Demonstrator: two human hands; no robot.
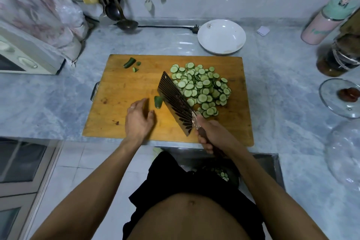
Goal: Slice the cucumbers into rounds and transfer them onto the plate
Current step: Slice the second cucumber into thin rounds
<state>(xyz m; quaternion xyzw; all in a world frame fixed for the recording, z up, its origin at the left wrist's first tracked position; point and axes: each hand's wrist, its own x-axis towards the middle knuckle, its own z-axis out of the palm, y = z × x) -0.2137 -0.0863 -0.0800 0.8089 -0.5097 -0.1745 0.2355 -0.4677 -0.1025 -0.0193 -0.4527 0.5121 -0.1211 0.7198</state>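
A wooden cutting board (124, 91) lies on the counter. On its right half sits a heap of cucumber rounds (202, 87). A short green cucumber end (158, 101) lies just left of the cleaver (175, 101). My right hand (210, 134) grips the cleaver's handle, the wide blade slanting up and left beside the heap. My left hand (139, 119) hovers over the board with relaxed fingers, a little left of the cucumber end, holding nothing. A white plate (221, 36) stands empty behind the board.
Three cut stem bits (130, 63) lie at the board's far left corner. A microwave (23, 58) stands left, a ladle (126, 23) and plug cord behind. Right are a pink bottle (323, 23), a dark jar (339, 56) and glass lids (342, 99).
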